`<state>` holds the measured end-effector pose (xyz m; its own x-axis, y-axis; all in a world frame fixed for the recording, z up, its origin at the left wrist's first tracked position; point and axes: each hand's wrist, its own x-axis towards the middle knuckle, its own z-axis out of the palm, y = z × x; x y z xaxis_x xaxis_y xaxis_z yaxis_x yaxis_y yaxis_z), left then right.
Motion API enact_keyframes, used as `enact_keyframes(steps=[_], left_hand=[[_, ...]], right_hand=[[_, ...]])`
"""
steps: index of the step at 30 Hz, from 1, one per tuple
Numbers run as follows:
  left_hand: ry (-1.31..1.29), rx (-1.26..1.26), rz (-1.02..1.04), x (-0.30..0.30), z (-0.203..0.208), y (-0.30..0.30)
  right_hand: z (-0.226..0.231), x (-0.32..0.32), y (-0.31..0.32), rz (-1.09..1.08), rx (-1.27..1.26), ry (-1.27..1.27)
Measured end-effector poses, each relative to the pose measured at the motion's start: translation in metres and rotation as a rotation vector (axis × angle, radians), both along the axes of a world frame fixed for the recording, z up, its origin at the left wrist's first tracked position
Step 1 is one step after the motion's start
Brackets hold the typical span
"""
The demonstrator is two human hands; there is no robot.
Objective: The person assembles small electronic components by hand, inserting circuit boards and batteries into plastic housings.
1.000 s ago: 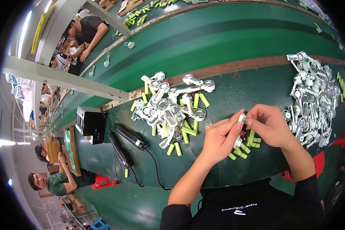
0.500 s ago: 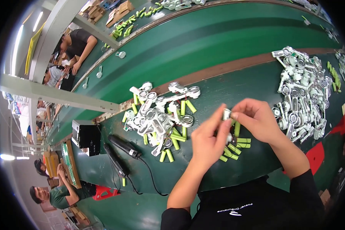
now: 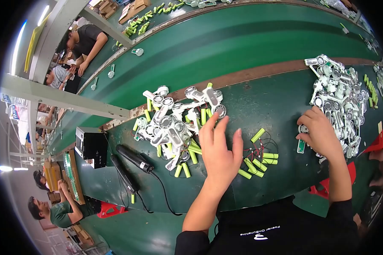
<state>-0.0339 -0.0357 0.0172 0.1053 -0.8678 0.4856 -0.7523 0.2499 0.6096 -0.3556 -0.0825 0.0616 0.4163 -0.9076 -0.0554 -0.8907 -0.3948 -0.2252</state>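
Note:
My left hand [image 3: 220, 155] is open, fingers spread, beside the left pile of white fan parts [image 3: 166, 123] with green battery cells among them. Its fingertips are close to a fan part [image 3: 213, 97] at that pile's right edge; whether they touch is unclear. My right hand [image 3: 321, 132] curls its thumb and fingers around a small white fan part [image 3: 301, 145] with a green circuit board, at the near left edge of the large right pile [image 3: 338, 106]. Between my hands lie several loose green battery cells [image 3: 259, 165] with thin red and black wires.
Two black corded tools [image 3: 134, 159] lie left of the left pile, near a black-and-white box [image 3: 91, 146]. Beyond the bench edge runs a green conveyor belt [image 3: 225, 55] carrying a few white parts. Co-workers sit at the far left; red stools [image 3: 110, 209] stand below.
My hands were together over the loose cells, holding a small white part. They have separated: the left moved to the left pile, the right to the right pile, taking hold of a fan part.

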Motion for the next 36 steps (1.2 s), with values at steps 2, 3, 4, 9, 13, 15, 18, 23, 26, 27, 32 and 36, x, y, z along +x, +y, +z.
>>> enact_keyframes(steps=[2, 3, 4, 9, 13, 15, 18, 23, 26, 27, 32, 36], left_hand=[[0.064, 0.001, -0.061, -0.003, -0.003, -0.001], [0.085, -0.001, -0.106, -0.004, -0.002, -0.002], [0.091, -0.02, -0.119, -0.004, 0.002, -0.001], [0.443, 0.314, -0.472, -0.005, 0.012, 0.008], [0.748, 0.642, -0.61, 0.005, 0.015, 0.012], [1.09, 0.636, -0.657, 0.017, 0.003, 0.012], [1.178, 0.636, -0.539, 0.018, 0.006, 0.009], [1.29, 0.482, -0.228, 0.038, 0.006, 0.003], [1.368, 0.463, -0.222, 0.037, 0.007, -0.002], [1.373, 0.461, -0.219, 0.037, 0.006, -0.001], [1.424, 0.479, -0.278, 0.038, 0.005, 0.0], [1.48, 0.463, -0.333, 0.041, 0.005, 0.001]], right_hand=[[-0.001, 0.002, -0.004, -0.015, 0.045, -0.123], [0.005, 0.005, -0.004, -0.047, 0.08, -0.191], [0.01, 0.011, -0.005, -0.069, 0.122, -0.266], [0.019, 0.045, -0.011, 0.095, 0.141, -0.706], [0.015, 0.098, -0.009, 0.198, 0.107, -0.899], [0.001, 0.116, -0.011, 0.227, 0.133, -0.98], [-0.002, 0.123, -0.006, 0.144, 0.556, -1.47], [-0.003, 0.113, -0.004, 0.099, 0.175, -0.672], [-0.017, 0.104, 0.006, 0.252, 0.259, -0.576], [-0.019, 0.107, 0.008, 0.257, 0.26, -0.56], [-0.031, 0.121, 0.0, 0.307, 0.337, -0.658], [-0.012, 0.128, 0.0, 0.254, 0.528, -0.881]])
